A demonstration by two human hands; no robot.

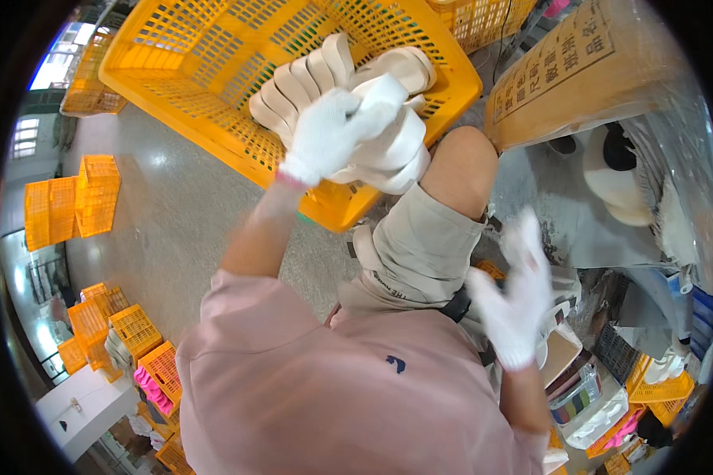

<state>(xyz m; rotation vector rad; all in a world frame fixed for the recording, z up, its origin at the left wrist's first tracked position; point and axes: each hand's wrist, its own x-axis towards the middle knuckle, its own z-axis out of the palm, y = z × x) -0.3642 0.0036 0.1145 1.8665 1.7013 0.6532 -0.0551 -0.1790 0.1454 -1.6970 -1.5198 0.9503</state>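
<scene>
My left hand [318, 136], in a white knit glove, reaches over the near side of a large yellow plastic crate [174, 99]. Its fingers and thumb close on a white shoe sole [386, 93] at the front of a pile. Behind it in the crate, more cream-white soles [301, 81] lean against each other in a row. My right hand [516, 297], also gloved in white, is raised beside my knee and slightly blurred. Its fingers are stretched out with the thumb apart, and nothing is in it.
A big cardboard box [570, 75] wrapped in clear film stands at right, above a grey work surface [566, 214]. Orange crates [79, 202] are stacked on the floor at left. Lower right are a bin of mixed items [582, 396] and other crates. My bent knee [463, 166] sits against the yellow crate.
</scene>
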